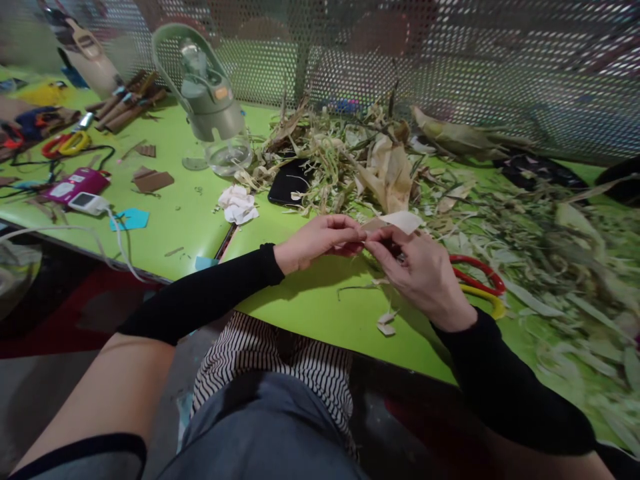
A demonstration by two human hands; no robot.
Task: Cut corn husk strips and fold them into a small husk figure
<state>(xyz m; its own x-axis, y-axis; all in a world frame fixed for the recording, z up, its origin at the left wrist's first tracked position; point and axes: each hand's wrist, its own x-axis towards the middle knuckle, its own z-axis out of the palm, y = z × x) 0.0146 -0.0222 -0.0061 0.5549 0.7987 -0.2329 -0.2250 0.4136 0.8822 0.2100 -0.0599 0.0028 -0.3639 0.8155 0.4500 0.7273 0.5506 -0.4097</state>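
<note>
Above the green tabletop, my left hand point(327, 240) and my right hand point(417, 270) meet with fingertips pinched together. A pale strip of corn husk point(400, 221) shows behind the fingers of my right hand, and the pinched part is mostly hidden. Both hands appear closed on this husk. Scissors with red and yellow handles point(483, 275) lie beside my right wrist, their blades hidden. On the table below my hands is a small pale scrap point(385, 325). Torn husks point(385, 170) are heaped just beyond my fingers.
A green-lidded water bottle point(215, 120) stands back left, near a black phone point(289, 181) partly under husk scraps. Crumpled tissue point(239, 204), a purple device point(77, 185) with cables, and more scissors point(67, 143) lie leftward. A perforated metal screen point(350, 60) borders the far edge.
</note>
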